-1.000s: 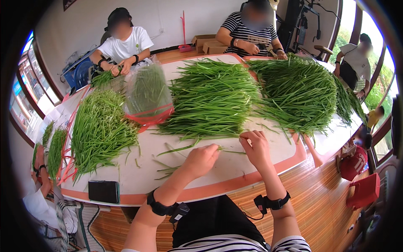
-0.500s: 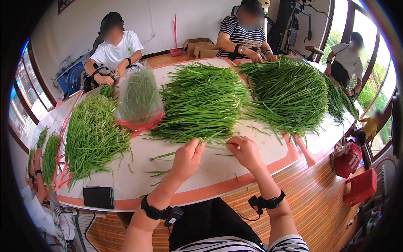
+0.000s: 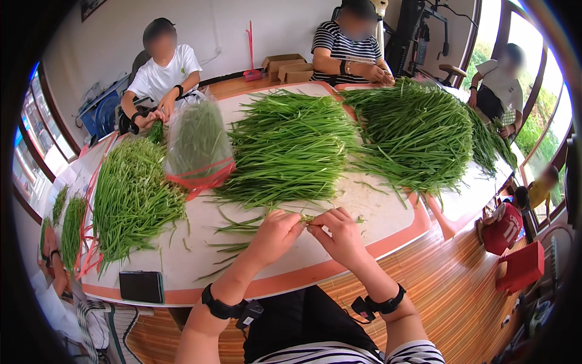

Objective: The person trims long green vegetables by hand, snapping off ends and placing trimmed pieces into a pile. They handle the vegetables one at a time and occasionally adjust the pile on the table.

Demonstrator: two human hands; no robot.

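Note:
My left hand [image 3: 280, 233] is closed round a few chive stalks near the table's front edge, and their green leaves [image 3: 236, 227] trail out to its left. My right hand [image 3: 339, 235] pinches the pale ends [image 3: 308, 218] of these stalks, its fingertips almost against the left hand's. Just beyond both hands lies a broad heap of green chives [image 3: 291, 148]. A few loose chives [image 3: 227, 249] are scattered on the white table [image 3: 200, 233] by my left forearm.
A second chive heap [image 3: 418, 136] lies at right, another [image 3: 136, 197] at left. Between the left and middle heaps stands a clear bag [image 3: 203, 142] of chives. A dark phone [image 3: 141, 286] rests at the front edge. Co-workers sit round the table; a red stool [image 3: 521, 267] stands at right.
My right hand has moved left and slightly nearer, so the two hands now meet at the stalk ends. My left hand has shifted a little right and nearer me.

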